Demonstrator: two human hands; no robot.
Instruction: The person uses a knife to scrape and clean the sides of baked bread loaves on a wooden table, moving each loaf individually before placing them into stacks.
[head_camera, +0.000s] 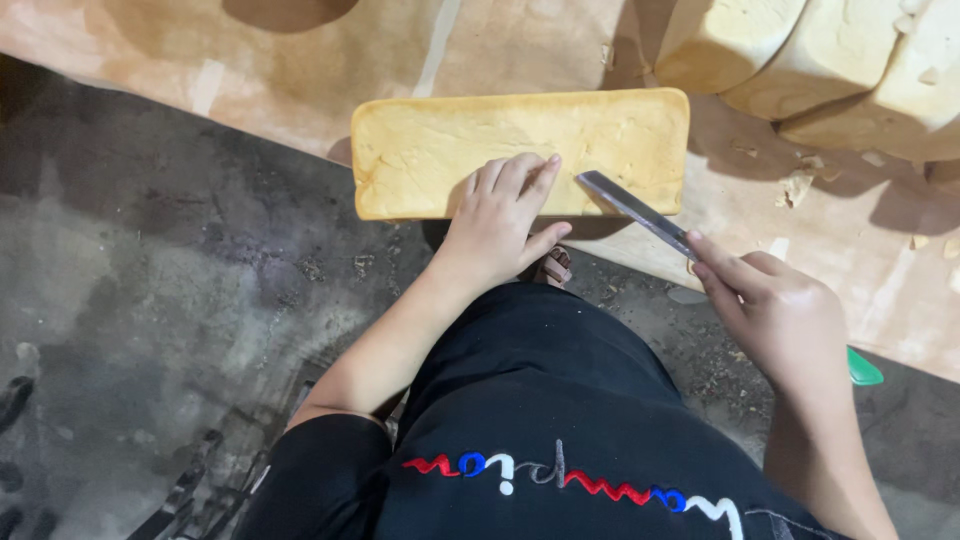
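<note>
Dark, dusty grey floor fills the left side, and a pale brown wooden table runs across the top.

On the table edge lies one long, yellow-gold loaf of bread, flat and turned sideways. The left hand rests on the near side of this loaf. Its fingers are spread and pressed down on the crust, holding the loaf steady, not curled around anything.

Next comes one thin, grey metal knife. Its blade touches the near right part of the loaf and slants down to the right hand. That hand is closed around the knife's handle, with one finger laid along the top.

To cut well, I think the left hand should press firmly and keep its fingers away from the blade. The knife should move slowly and stay straight.

At the top right sit three more pale loaves, close together. Small crumbs lie near them. A little green thing peeks out by the right wrist; what it is cannot be told.

So there are four loaves, one knife and two hands.
</note>
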